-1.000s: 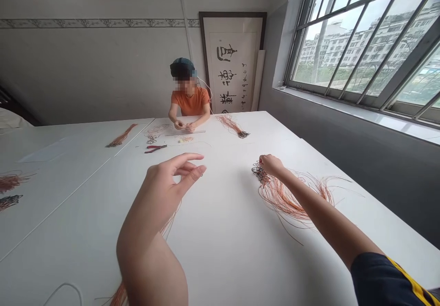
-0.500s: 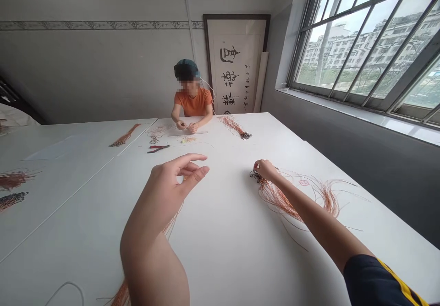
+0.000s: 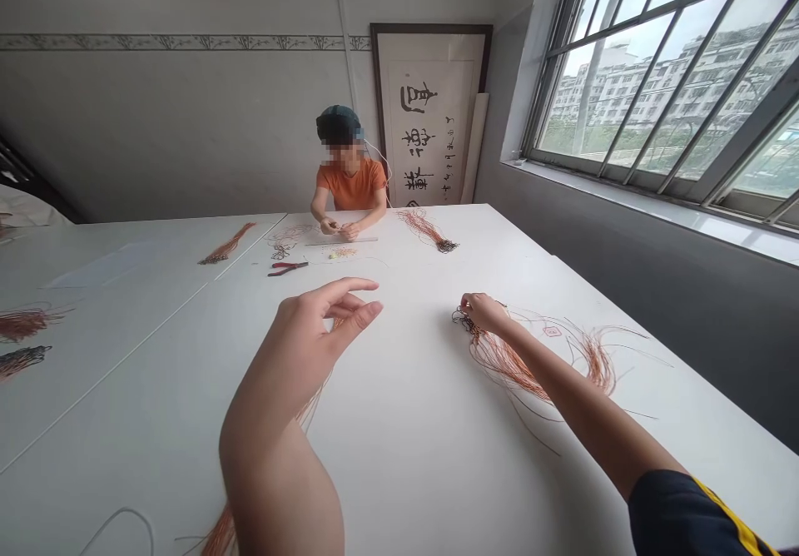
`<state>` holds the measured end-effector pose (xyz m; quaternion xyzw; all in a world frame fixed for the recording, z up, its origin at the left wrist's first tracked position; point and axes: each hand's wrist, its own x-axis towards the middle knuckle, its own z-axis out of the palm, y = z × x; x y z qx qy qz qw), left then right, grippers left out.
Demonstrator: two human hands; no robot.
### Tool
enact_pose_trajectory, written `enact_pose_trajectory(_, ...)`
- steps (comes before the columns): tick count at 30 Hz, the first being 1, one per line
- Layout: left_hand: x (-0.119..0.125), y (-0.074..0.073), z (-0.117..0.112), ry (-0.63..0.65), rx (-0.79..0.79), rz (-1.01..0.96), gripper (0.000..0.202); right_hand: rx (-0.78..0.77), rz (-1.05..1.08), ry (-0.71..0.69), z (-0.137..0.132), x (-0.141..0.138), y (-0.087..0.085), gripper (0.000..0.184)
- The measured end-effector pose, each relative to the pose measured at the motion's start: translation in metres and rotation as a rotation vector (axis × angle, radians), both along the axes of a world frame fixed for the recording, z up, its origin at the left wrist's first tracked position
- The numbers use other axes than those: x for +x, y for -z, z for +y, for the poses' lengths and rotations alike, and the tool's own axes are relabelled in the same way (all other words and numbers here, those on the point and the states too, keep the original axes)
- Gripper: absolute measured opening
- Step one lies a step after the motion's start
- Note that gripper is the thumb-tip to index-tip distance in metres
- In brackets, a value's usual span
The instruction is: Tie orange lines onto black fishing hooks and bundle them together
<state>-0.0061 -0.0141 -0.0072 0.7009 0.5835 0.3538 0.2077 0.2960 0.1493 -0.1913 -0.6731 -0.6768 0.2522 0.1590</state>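
Right grip (image 3: 483, 311): your fingertips at the dark loops (image 3: 464, 320) of the orange strand bundle (image 3: 507, 364); closure cannot be told | Bundle axis: runs rightward from this nearer grip | Left grip (image 3: 315, 331): your thumb and index tips apart; other strands (image 3: 310, 411) below, hold cannot be told

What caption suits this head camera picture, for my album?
Right hand at the dark end of orange strands, left hand curled above the table, co-worker opposite.
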Motion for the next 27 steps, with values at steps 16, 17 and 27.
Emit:
enact_pose_trajectory(16,0.020,0.012,0.034,0.145,0.079,-0.180,0.035,-0.253,1.289,-0.432,-0.097,-0.085,-0.133,0.039)
enact_pose_trajectory(17,0.021,0.012,0.033,0.177,0.098,-0.222,0.032,-0.266,1.321,-0.442,-0.101,-0.089,-0.139,0.037)
enact_pose_trajectory(27,0.020,0.008,0.031,0.271,0.239,-0.593,0.008,-0.328,1.541,-0.512,-0.113,-0.111,-0.157,0.032)
